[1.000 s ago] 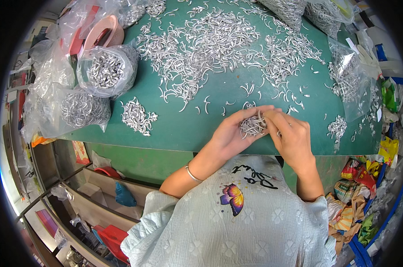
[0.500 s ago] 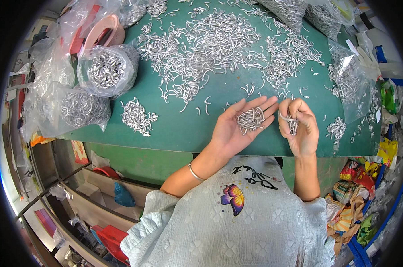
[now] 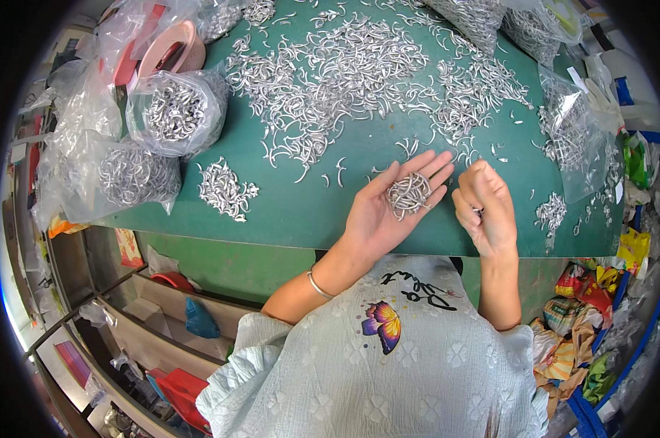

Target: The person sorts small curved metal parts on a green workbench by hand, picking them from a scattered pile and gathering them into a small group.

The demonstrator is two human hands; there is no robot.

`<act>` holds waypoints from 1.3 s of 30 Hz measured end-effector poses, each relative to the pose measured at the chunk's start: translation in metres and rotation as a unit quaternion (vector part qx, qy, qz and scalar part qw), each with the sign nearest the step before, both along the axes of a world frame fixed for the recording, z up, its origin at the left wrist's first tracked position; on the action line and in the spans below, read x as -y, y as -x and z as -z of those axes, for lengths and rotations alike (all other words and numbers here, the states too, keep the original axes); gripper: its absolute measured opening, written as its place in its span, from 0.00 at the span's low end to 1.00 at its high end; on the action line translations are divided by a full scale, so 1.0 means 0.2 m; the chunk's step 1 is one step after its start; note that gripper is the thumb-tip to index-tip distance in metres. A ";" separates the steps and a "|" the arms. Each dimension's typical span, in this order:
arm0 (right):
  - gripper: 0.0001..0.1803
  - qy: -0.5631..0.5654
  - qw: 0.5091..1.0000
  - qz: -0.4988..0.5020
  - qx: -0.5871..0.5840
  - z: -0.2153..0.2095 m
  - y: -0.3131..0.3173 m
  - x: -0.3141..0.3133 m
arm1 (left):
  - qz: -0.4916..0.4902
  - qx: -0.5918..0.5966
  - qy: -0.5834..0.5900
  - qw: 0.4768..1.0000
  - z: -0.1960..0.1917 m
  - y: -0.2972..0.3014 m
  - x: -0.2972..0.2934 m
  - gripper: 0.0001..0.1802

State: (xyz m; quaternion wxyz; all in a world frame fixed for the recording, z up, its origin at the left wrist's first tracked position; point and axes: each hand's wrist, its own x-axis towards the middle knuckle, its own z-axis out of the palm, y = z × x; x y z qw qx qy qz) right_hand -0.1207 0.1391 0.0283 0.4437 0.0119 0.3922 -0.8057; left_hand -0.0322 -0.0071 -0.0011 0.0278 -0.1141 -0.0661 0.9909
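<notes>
My left hand (image 3: 374, 215) is turned palm up, its fingers stretched toward the right. On it rests a heap of small curved silver metal pieces (image 3: 408, 196). Just to the right, my right hand (image 3: 492, 209) is curled closed over more of the same pieces; a bit of metal (image 3: 479, 212) shows between the fingers, the rest is hidden. Both hands hover above the near edge of the green table (image 3: 286, 212). Beyond them a wide spread of loose curved metal pieces (image 3: 359, 66) covers much of the tabletop.
A small pile of pieces (image 3: 226, 191) lies on the left, another pile (image 3: 551, 210) on the right. Filled clear plastic bags (image 3: 211, 120) stand at the left beside a pink basket (image 3: 190, 52). Another clear bag (image 3: 574, 139) lies at the right edge.
My right hand has curled its fingers further, so the pieces in it are now mostly hidden. My left hand has hardly moved.
</notes>
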 end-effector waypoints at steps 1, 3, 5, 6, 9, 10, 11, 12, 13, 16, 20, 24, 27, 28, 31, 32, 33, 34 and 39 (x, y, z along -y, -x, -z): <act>0.07 -0.091 0.984 -0.005 -0.151 -0.01 -0.02 0.01 | -0.003 0.002 0.004 1.000 0.00 0.00 0.00 0.26; 0.05 -0.262 0.862 -0.015 -0.433 -0.02 -0.09 0.07 | -0.009 -0.001 0.015 1.000 0.00 0.00 0.00 0.26; 0.12 -0.288 0.812 -0.033 -0.506 -0.03 -0.14 0.09 | -0.017 -0.011 0.029 0.999 0.00 0.00 -0.01 0.26; 0.15 -0.300 0.785 -0.042 -0.541 -0.04 -0.15 0.10 | -0.018 -0.012 0.039 0.999 0.00 0.00 -0.01 0.26; 0.11 -0.305 0.768 -0.015 -0.563 -0.03 -0.15 0.11 | -0.016 -0.014 0.054 0.998 -0.01 0.00 -0.02 0.26; 0.10 -0.305 0.762 -0.006 -0.571 -0.02 -0.15 0.12 | -0.015 -0.013 0.051 0.998 -0.01 0.00 -0.02 0.26; 0.07 -0.302 0.772 -0.004 -0.560 -0.04 -0.14 0.12 | -0.014 -0.012 0.048 0.999 -0.01 0.00 -0.01 0.25; 0.05 -0.298 0.781 -0.003 -0.550 -0.07 -0.14 0.11 | -0.014 -0.004 0.037 0.999 -0.01 0.00 -0.01 0.25; 0.03 -0.295 0.789 -0.002 -0.539 -0.08 -0.13 0.11 | -0.013 0.004 0.025 1.000 -0.01 -0.01 -0.01 0.25; 0.06 -0.175 0.945 -0.010 -0.275 -0.08 -0.10 0.07 | -0.019 0.017 -0.018 1.000 -0.01 0.00 -0.01 0.24; 0.10 -0.132 0.965 0.034 -0.224 -0.09 -0.09 0.11 | -0.019 0.021 -0.025 0.999 0.00 -0.01 0.00 0.23; 0.04 -0.141 0.961 0.032 -0.238 -0.05 -0.07 0.08 | -0.033 0.021 -0.021 0.999 -0.01 -0.01 -0.01 0.24; 0.03 -0.234 0.928 0.037 -0.288 -0.04 -0.09 0.09 | -0.037 0.015 -0.006 0.999 -0.02 -0.01 -0.01 0.24; 0.05 -0.262 0.896 0.038 -0.357 -0.03 -0.09 0.10 | -0.036 0.016 0.005 0.999 -0.02 -0.02 -0.01 0.24; 0.09 -0.381 0.790 0.035 -0.480 -0.02 -0.12 0.16 | -0.035 0.020 0.049 0.998 -0.04 -0.02 -0.02 0.24; 0.09 -0.396 0.773 0.020 -0.496 -0.02 -0.13 0.17 | -0.035 0.022 0.065 0.997 -0.04 -0.02 -0.02 0.25; 0.09 -0.410 0.755 0.005 -0.511 -0.03 -0.14 0.18 | -0.038 0.021 0.076 0.996 -0.04 -0.02 -0.02 0.25; 0.09 -0.424 0.737 -0.009 -0.527 -0.03 -0.14 0.19 | -0.040 0.019 0.088 0.995 -0.03 -0.02 -0.03 0.24; 0.04 -0.379 0.810 -0.005 -0.447 -0.02 -0.12 0.17 | -0.039 0.015 0.074 0.996 -0.03 -0.03 -0.02 0.24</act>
